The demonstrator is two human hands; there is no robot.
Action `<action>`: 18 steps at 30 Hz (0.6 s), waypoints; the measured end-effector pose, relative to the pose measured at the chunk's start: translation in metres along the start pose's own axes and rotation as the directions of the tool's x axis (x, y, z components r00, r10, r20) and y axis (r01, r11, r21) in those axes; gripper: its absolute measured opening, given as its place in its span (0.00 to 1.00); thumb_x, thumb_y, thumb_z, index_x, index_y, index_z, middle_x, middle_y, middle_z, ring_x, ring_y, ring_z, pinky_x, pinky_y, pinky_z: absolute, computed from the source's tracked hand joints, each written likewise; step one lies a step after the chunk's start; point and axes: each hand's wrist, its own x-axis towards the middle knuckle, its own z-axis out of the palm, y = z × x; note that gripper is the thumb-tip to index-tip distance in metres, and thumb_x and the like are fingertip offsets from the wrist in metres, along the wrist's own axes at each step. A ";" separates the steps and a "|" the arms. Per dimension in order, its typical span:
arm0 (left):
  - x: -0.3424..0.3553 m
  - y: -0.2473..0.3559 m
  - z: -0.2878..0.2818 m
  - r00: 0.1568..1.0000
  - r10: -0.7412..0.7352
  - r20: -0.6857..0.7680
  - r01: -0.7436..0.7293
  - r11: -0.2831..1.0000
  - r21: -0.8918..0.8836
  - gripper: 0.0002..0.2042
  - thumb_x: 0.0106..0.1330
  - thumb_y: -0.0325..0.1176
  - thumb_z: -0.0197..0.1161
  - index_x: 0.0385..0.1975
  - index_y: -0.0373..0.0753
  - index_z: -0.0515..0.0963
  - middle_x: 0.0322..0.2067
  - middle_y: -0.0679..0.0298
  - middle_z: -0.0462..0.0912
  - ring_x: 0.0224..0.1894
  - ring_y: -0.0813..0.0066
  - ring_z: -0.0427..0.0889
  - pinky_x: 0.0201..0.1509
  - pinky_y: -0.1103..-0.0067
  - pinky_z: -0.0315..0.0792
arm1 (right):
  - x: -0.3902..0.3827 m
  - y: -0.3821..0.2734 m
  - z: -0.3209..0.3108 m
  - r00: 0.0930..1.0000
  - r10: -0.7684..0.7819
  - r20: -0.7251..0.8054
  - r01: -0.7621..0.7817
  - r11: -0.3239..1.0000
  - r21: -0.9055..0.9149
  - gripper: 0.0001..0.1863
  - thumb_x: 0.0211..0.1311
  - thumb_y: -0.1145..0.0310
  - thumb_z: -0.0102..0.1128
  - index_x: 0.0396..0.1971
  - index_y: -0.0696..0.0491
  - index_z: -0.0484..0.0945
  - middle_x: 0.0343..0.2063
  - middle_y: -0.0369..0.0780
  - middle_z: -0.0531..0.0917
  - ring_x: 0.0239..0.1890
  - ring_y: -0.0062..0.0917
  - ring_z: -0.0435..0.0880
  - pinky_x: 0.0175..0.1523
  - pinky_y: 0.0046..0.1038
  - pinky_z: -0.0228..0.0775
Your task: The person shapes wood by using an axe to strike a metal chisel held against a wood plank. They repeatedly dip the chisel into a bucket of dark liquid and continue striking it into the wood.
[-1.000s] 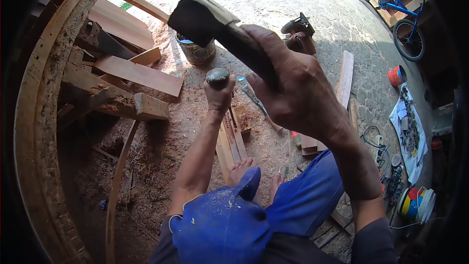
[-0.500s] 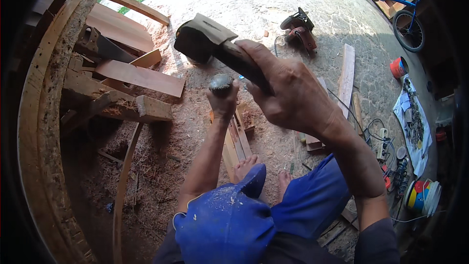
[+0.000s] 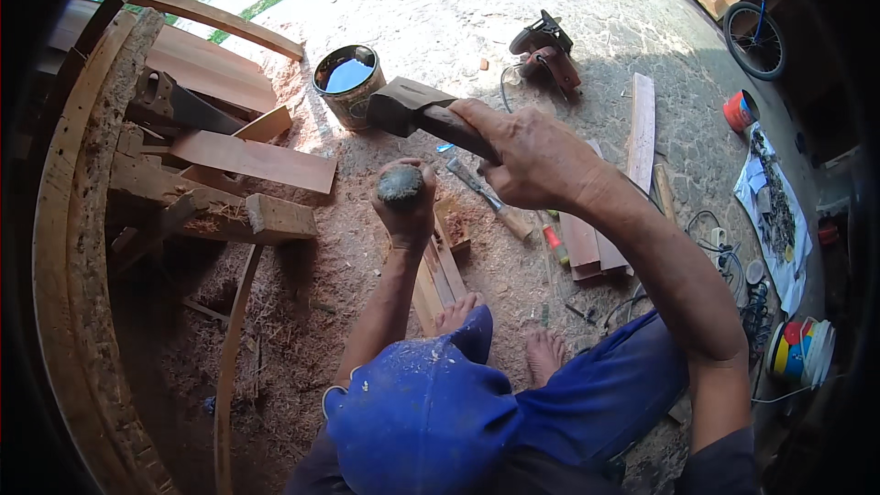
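My left hand [image 3: 406, 215] is closed in an upright grip around a chisel [image 3: 401, 185]. Only the dark, rounded butt of its handle shows; the blade is hidden below my fist. In my right hand [image 3: 541, 160] I grip a hatchet [image 3: 396, 110] by its wooden handle, its broad metal head pointing left. That head hangs above and just beyond the chisel butt, apart from it. Beneath my left hand a narrow wooden piece [image 3: 440, 273] lies on the floor, running back to my bare left foot [image 3: 456, 312].
Beyond the hatchet stands a bucket [image 3: 353, 110] of liquid. Another chisel [image 3: 495, 202] and short boards [image 3: 587, 247] lie on the right, with a power saw [image 3: 548, 55] farther off. Timber framing [image 3: 275, 220] and a handsaw [image 3: 174, 101] fill the left. Shavings cover the ground.
The hatchet has come down and slightly right, closer to the chisel butt, uncovering the bucket. My left hand still grips the chisel. The whole view has shifted slightly.
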 end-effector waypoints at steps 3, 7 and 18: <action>0.094 -0.011 -0.016 0.943 -0.333 -0.009 0.332 0.942 -0.047 0.08 0.58 0.30 0.70 0.20 0.41 0.77 0.15 0.71 0.74 0.13 0.81 0.71 0.15 0.78 0.63 | 0.004 0.009 0.010 0.986 -0.042 -0.160 0.086 0.957 0.277 0.28 0.58 0.73 0.57 0.60 0.54 0.67 0.39 0.52 0.86 0.44 0.45 0.88 0.51 0.44 0.78; 0.086 -0.023 0.004 0.945 -0.325 -0.038 0.325 0.946 0.005 0.05 0.59 0.28 0.69 0.24 0.38 0.80 0.18 0.68 0.78 0.18 0.79 0.76 0.22 0.78 0.71 | -0.013 0.043 0.048 0.973 0.223 -0.058 -0.149 0.801 0.580 0.33 0.57 0.70 0.64 0.65 0.58 0.68 0.48 0.47 0.83 0.53 0.29 0.82 0.62 0.31 0.71; 0.113 -0.028 0.007 0.824 -0.562 -0.078 0.561 0.827 -0.029 0.06 0.59 0.28 0.69 0.24 0.36 0.78 0.15 0.68 0.73 0.11 0.78 0.70 0.14 0.78 0.63 | -0.032 0.064 0.106 0.937 0.341 0.081 -0.291 0.630 0.720 0.34 0.57 0.70 0.63 0.66 0.54 0.68 0.46 0.49 0.84 0.46 0.32 0.85 0.55 0.33 0.75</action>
